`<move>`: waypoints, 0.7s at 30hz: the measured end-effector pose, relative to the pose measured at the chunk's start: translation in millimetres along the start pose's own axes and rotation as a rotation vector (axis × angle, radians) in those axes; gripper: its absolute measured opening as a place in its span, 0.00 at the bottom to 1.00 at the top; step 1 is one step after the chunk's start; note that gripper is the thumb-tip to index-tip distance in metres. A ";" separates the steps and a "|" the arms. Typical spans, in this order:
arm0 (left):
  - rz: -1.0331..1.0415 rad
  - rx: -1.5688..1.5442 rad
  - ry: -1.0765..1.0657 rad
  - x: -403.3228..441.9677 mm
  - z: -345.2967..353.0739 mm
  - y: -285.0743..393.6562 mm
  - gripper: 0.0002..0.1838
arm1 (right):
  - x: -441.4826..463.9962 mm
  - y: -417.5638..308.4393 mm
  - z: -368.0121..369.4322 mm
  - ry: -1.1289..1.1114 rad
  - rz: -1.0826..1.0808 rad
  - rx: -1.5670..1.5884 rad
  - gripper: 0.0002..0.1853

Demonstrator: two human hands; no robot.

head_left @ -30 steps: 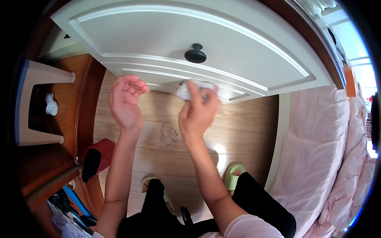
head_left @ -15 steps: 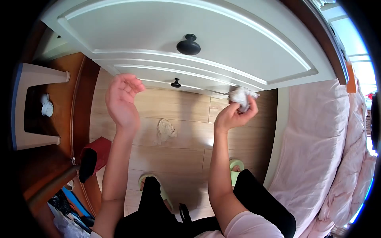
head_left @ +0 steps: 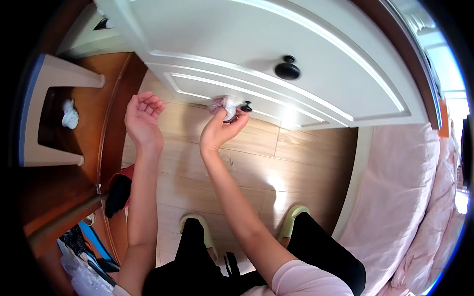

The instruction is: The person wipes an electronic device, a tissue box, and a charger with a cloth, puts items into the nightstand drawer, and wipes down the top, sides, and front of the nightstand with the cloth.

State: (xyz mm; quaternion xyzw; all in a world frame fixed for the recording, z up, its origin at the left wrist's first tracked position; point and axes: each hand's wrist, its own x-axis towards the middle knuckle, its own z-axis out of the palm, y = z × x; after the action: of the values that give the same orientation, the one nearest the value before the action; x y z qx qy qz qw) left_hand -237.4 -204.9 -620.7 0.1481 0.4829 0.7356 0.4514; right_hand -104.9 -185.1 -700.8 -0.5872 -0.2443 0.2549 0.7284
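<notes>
A crumpled white cloth [head_left: 231, 106] with a pinkish part is pinched in my right hand [head_left: 219, 132]. It presses against the lower drawer front [head_left: 197, 89], just left of the small black knob [head_left: 246, 107]. My right fingertips are close beside that knob. Over the floor at the left, my left hand [head_left: 144, 118] is raised, palm up, with its fingers loosely bent and nothing in them. Above the lower drawer is a larger white drawer front [head_left: 212, 39] with a round black knob [head_left: 287, 69].
A beige stool [head_left: 64, 158] with a blue edge stands on brown wooden furniture [head_left: 111, 93] at the left. A dark red container [head_left: 126, 175] is below it. Pink bedding [head_left: 395, 187] lies at the right. Light green slippers [head_left: 294, 217] are on the wood floor [head_left: 247, 170].
My right hand has moved left along the lower drawer with the cloth, from its right end to beside the knob. The view has shifted, and my left hand stays raised.
</notes>
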 end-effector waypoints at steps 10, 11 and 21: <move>0.061 0.052 0.088 7.1 -51.9 25.6 0.19 | -20.2 -20.5 39.8 -0.388 -0.756 -0.345 0.24; 0.061 0.051 0.084 8.1 -53.6 25.1 0.19 | -16.0 -6.3 37.1 -0.472 -0.875 -0.435 0.25; 0.007 0.065 0.052 -2.3 -30.4 7.1 0.18 | 12.6 39.7 -22.0 -0.642 -0.934 -0.671 0.25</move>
State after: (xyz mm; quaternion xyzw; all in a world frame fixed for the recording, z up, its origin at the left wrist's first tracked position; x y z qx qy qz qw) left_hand -259.7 -225.2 -629.1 0.1452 0.5177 0.7246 0.4311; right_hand -84.4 -185.8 -743.2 -0.5096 -0.7446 -0.0155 0.4309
